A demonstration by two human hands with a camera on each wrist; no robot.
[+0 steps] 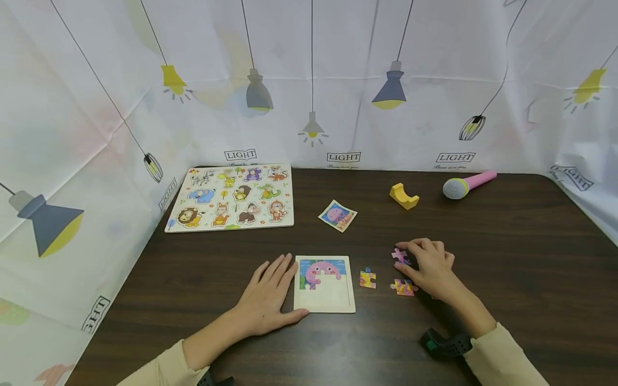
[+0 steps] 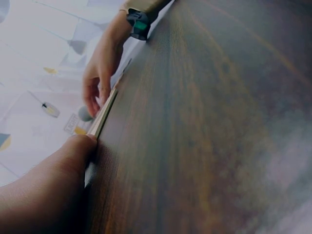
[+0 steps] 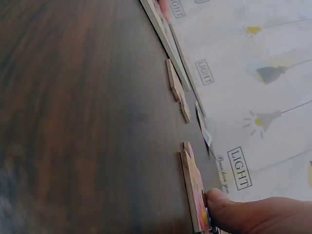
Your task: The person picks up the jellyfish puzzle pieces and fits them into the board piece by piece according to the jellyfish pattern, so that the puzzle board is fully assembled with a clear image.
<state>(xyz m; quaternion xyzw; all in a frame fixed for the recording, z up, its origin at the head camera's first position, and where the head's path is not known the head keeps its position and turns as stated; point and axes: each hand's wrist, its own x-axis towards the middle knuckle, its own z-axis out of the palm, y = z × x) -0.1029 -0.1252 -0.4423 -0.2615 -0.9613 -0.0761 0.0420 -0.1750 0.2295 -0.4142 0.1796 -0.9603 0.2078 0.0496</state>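
Fingers of the right hand (image 1: 432,266) pinch a small purple piece (image 1: 399,255) between thumb and fingertip; whether it is lifted off the dark surface (image 1: 217,268) is hard to tell. It sits right of the square wooden tray (image 1: 329,301), well apart from it. Gripping by the edges probably keeps the picture side uncovered and makes the piece easy to turn.

Fingers of the left hand (image 1: 270,300) grasp nothing: they lie spread, forefinger at the tray's left edge and thumb at its lower left corner, seemingly to stop it sliding. Inside the tray, a pink animal's head fills the top and part of the left side; the lower right is bare wood.

Two more pieces lie loose: a yellow piece (image 1: 368,279) just beside the tray, between it and the right hand, and a pink piece (image 1: 404,288) just below that hand's thumb. They are likely set there for easy reach, though the yellow one lies low in the hand's path to the tray.

Farther back are a tilted card (image 1: 338,215) with a similar pink picture, perhaps a guide, a large animal board (image 1: 287,192), a curved yellow block (image 1: 398,197) and a toy microphone (image 1: 467,184), all out of the way
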